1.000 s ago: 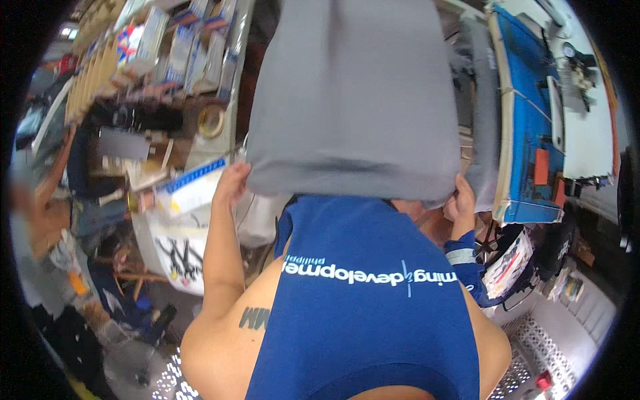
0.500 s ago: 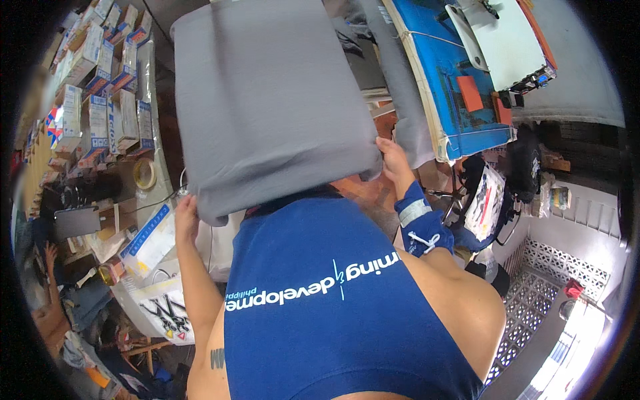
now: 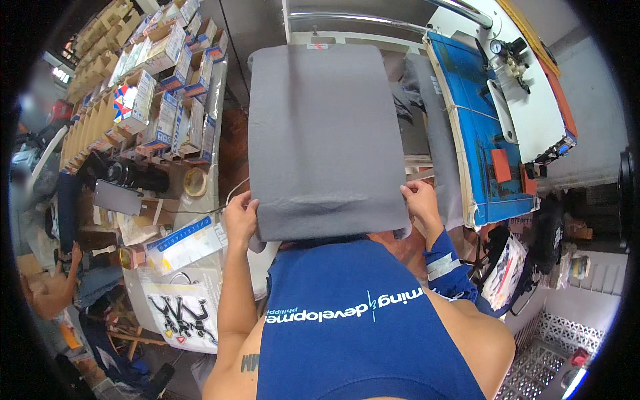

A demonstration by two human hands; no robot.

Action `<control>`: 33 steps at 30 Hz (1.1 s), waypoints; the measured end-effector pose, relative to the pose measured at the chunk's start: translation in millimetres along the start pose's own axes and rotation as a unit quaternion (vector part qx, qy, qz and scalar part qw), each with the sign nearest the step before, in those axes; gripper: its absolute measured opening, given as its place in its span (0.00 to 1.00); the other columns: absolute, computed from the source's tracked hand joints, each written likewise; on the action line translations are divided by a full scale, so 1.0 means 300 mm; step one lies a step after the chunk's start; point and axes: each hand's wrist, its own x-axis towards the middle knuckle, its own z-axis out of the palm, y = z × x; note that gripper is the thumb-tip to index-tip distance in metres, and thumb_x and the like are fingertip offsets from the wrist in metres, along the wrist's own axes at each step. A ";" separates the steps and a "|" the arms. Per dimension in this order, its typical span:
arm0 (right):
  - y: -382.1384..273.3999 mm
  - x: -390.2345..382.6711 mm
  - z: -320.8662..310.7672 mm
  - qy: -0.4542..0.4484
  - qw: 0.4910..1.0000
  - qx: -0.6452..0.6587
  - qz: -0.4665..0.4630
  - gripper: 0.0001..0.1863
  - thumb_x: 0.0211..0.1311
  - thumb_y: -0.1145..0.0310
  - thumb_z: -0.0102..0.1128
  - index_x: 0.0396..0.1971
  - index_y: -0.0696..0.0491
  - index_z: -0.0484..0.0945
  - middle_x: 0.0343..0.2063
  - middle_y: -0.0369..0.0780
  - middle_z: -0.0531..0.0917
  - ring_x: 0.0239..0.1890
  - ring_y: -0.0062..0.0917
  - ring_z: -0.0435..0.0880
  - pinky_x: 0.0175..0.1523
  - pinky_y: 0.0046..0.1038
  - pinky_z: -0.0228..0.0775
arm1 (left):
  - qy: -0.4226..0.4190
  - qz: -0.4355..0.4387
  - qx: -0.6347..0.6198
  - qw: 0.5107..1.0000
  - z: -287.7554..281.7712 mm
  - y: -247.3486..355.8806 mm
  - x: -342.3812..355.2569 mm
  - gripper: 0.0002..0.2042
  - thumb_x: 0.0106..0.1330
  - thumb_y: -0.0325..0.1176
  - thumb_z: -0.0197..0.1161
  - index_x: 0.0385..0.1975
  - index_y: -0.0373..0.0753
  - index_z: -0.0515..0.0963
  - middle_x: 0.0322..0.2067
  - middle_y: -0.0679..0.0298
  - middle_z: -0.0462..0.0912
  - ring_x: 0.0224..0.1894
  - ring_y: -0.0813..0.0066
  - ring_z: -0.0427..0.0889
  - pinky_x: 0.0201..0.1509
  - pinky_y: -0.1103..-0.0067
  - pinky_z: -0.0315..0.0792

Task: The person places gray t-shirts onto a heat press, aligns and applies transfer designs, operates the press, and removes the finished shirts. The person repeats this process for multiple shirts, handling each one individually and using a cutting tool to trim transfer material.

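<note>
Grey fabric, apparently a garment with a small label at its far edge, lies stretched over a flat board in front of me. Its near end droops over the board's edge, with a few wrinkles there. At the near left corner, my left hand pinches the fabric edge between thumb and fingers. Across from it, my right hand grips the cloth's right edge the same way. The board itself is hidden under the cloth.
Right of the board stands a blue-topped press-like unit with a pressure gauge. More grey cloth hangs beside it. At left, a table carries several small cartons, a tape roll and a phone. Another person's arm shows far left.
My view has swung, so the cloth sits further right and its far edge now shows. The fabric looks smoother and straighter at its near end. Both hands still grip its sides.
</note>
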 end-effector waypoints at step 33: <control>-0.221 -0.046 0.326 0.096 0.899 -0.207 -0.373 0.29 0.63 0.59 0.62 0.62 0.57 0.72 0.66 0.54 0.67 0.72 0.51 0.59 0.74 0.52 0.46 | 0.163 -0.192 0.363 0.897 -0.083 -0.490 -0.104 0.33 0.56 0.46 0.73 0.57 0.34 0.69 0.67 0.46 0.64 0.70 0.44 0.60 0.71 0.40 0.50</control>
